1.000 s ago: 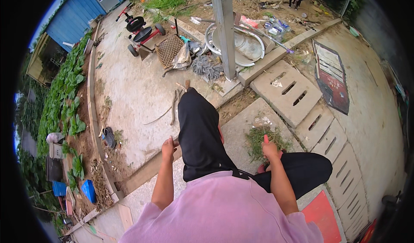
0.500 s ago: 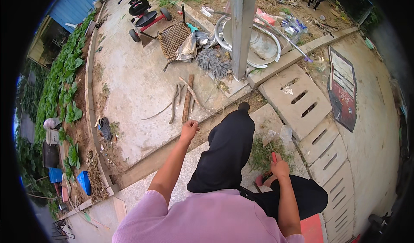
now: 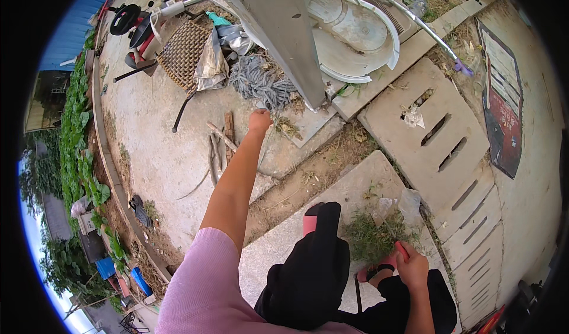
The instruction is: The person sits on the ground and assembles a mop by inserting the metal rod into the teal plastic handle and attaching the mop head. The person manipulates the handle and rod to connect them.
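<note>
My left hand reaches far forward with its fingers closed, just short of the grey mop-like strands by the metal post. What the fingers pinch, if anything, is too small to make out. Below that arm, a few sticks lie on the concrete. Low on the right, my right hand is closed round a red handle; the tool's other end cannot be told against the grass. A heap of cut green grass lies on the slab just beyond it, near my pink shoe.
Left of the post are a woven seat with black legs and a tricycle. A white basin sits behind the post. Slotted concrete slabs run along the right. Leafy plants line the left.
My left hand has moved forward, from the near end of the sticks to beside the grey strands. The view has shifted with my body. My right hand keeps its grip on the red handle.
</note>
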### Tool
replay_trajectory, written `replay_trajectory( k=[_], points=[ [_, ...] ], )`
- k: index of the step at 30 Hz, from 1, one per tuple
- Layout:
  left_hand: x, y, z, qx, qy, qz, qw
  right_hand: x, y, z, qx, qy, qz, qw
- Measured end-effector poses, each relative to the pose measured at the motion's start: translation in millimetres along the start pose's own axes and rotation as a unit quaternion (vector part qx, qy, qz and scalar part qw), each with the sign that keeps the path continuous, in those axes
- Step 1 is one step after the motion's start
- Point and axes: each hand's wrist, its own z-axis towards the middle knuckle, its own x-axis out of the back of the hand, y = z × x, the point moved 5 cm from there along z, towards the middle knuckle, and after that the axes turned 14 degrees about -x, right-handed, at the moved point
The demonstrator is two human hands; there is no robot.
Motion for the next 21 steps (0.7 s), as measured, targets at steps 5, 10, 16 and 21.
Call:
replay_trajectory(
  k=[5,10,16,21],
  points=[
    [-37.1,37.6,59.8,0.111,0.122,-0.197,0.967,6.6,6.0,9.5,-0.075,-0.029,0.019,0.997],
    [-7.8,-9.9,82.7,0.183,0.079,-0.207,0.958,6.8,12.3,11.2,-0.007,0.021,0.014,1.0],
    [86.8,59.4,-24.4,-0.013,0.021,-0.118,0.993,-6.3,12.2,1.5,0.013,0.041,-0.019,0.999],
    [187.7,78.7,-133.1,-0.2,0.001,0.17,0.965,-10.7,3.9,-13.1,0.033,0.061,-0.045,0.997]
  ],
)
